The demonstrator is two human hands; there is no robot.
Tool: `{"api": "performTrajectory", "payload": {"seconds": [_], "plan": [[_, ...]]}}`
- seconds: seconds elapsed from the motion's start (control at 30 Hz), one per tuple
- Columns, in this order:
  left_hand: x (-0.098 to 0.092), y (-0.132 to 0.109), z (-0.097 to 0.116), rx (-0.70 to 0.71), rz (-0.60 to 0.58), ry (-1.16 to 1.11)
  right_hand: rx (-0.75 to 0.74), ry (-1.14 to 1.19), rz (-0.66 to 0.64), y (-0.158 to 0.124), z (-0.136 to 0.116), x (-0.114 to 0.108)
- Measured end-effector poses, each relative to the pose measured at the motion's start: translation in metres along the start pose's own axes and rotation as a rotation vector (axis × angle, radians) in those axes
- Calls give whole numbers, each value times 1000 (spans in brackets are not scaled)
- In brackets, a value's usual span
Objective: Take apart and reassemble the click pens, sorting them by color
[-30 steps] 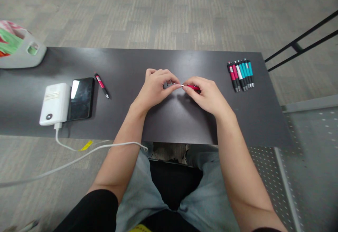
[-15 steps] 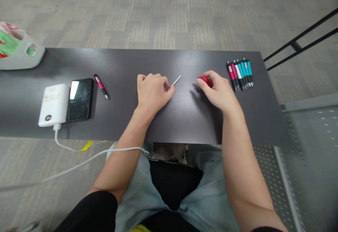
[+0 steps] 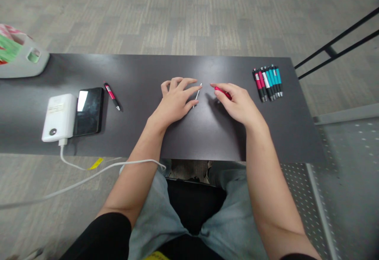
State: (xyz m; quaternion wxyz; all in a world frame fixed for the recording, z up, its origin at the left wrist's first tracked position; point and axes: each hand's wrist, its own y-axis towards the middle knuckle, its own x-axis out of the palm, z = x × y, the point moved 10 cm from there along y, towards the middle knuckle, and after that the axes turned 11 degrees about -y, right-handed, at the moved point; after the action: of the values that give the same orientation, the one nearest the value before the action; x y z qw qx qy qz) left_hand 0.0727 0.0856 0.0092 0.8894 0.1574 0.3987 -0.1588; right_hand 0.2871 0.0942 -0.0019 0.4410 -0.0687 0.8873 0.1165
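Observation:
My left hand (image 3: 177,101) lies on the dark table (image 3: 142,125) with its fingers stretched out, its fingertips touching a thin white pen refill (image 3: 197,94) that lies on the table. My right hand (image 3: 237,104) rests a little to the right, fingers curled around a red pen barrel (image 3: 222,92) whose end sticks out toward the refill. The two hands are a short gap apart.
A row of several red, white and teal pens (image 3: 268,83) lies at the table's right end. A single red-and-black pen (image 3: 112,96), a black phone (image 3: 89,110) and a white power bank (image 3: 55,117) with a cable (image 3: 89,175) sit at the left. A grey basket (image 3: 20,56) is at far left.
The hands pulled the refill out of the red barrel and moved apart. The left hand has since opened and laid the refill on the table; the right hand came back toward centre.

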Motion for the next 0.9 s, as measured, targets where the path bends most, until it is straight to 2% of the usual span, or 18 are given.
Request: {"api": "performTrajectory", "payload": {"seconds": [0.13,0.3,0.7,0.9], "plan": [[9,1,2,20,-42,21,-14,28,-16,0,-2,1],[-1,1,-9,-19,38,32,3,60,-67,-4,-5,4],[-10,-2,-20,-56,81,-16,112,-68,36,2,-20,9],[-20,-4,-29,-106,106,-35,154,-68,89,5,-16,12]]}}
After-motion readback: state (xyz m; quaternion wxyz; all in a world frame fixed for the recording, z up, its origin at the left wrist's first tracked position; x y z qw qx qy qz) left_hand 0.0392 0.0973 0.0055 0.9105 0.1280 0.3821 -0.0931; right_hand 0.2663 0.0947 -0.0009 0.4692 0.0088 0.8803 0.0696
